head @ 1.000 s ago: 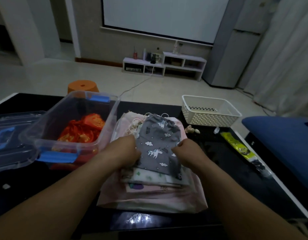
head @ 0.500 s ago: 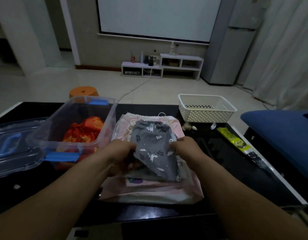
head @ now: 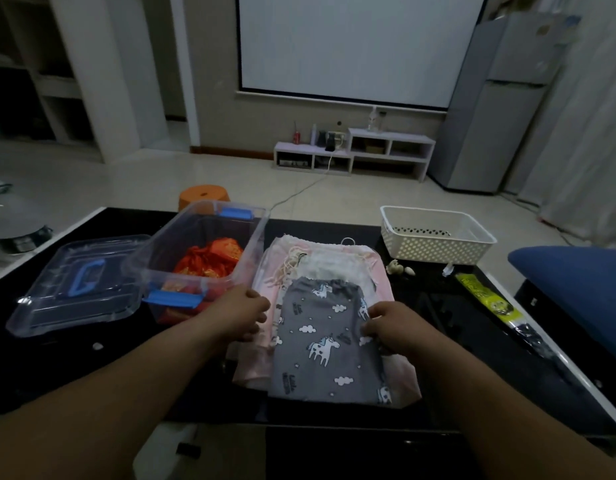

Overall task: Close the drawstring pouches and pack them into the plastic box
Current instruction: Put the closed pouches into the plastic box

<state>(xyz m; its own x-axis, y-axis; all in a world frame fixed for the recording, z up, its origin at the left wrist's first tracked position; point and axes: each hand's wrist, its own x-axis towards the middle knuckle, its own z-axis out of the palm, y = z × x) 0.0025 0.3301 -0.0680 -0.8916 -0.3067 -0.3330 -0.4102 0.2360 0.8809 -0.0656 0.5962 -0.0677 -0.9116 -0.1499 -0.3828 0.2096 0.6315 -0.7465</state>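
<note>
One grip only now: my right grip [head: 389, 327] pinches the grey unicorn-print cloth pouch [head: 323, 344], spread flat atop the pink pouch pile [head: 377, 275]; left grip [head: 240, 313] has let go, its hold unclear. Clear plastic box [head: 168, 251] waits left; cinching looks pending.

Light is dim and cool, the brightest patch being the white screen [head: 351, 46] far beyond the right hand [head: 389, 327]. The black table [head: 438, 306] to that hand's right shows faint reflections. The grey pouch [head: 317, 358] it pinches looks sharp; frame edges bend and soften.
</note>
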